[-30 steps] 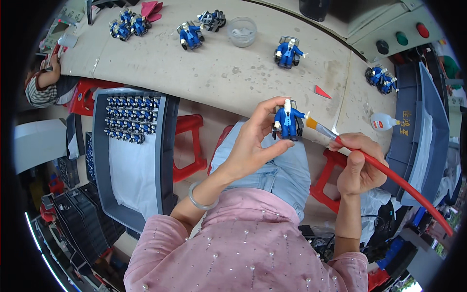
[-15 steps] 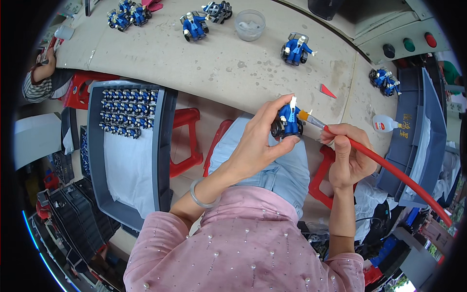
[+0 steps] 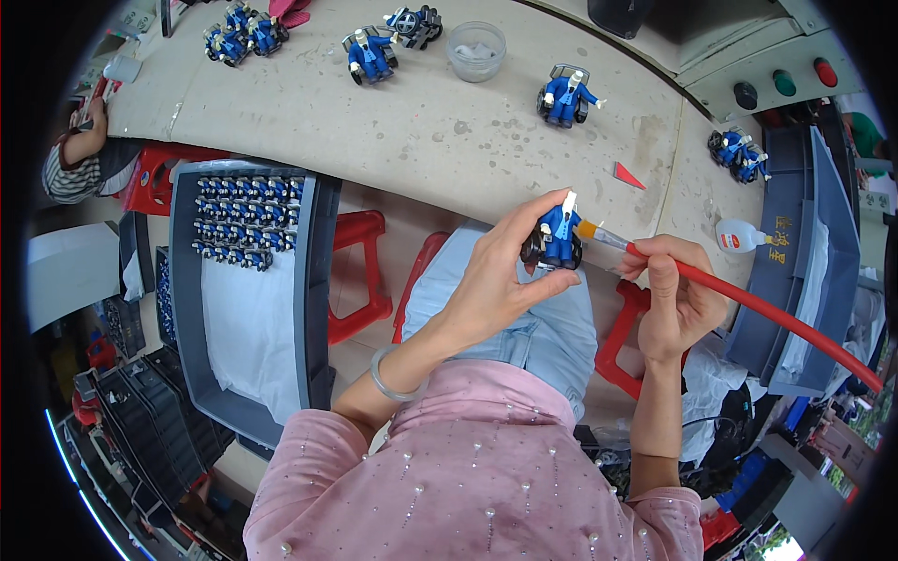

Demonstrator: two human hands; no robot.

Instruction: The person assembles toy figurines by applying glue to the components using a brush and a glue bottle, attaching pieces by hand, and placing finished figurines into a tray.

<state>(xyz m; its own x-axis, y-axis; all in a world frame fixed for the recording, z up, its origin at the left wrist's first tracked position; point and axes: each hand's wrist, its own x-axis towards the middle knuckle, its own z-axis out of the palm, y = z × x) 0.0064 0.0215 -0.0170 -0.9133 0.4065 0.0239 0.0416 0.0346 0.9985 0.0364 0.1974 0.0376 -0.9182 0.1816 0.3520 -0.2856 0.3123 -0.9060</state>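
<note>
A toy figure in a blue suit on a black wheeled chair (image 3: 560, 234) is gripped between the thumb and fingers of my left hand (image 3: 500, 271), above my lap. My right hand (image 3: 678, 294) is closed around a brush (image 3: 748, 299) with a long red handle. The brush's yellow-brown bristles sit right beside the figure's side; whether they touch it I cannot tell. On the bench ahead stands a similar figure (image 3: 567, 97). Farther left are another seated figure (image 3: 369, 56) and one lying tipped with its wheels showing (image 3: 415, 26).
A clear round cup (image 3: 476, 51) with whitish contents stands on the bench (image 3: 430, 140). At right are a white bottle (image 3: 739, 236), a pair of figures (image 3: 739, 156) and a red triangular piece (image 3: 630, 176). To the left, a grey crate (image 3: 323, 280) holds rows of figures on white sheeting.
The figure in my left hand has tilted slightly, its head shifting right. My right hand and the brush have moved a little to the right, with the handle's far end swinging upward.
</note>
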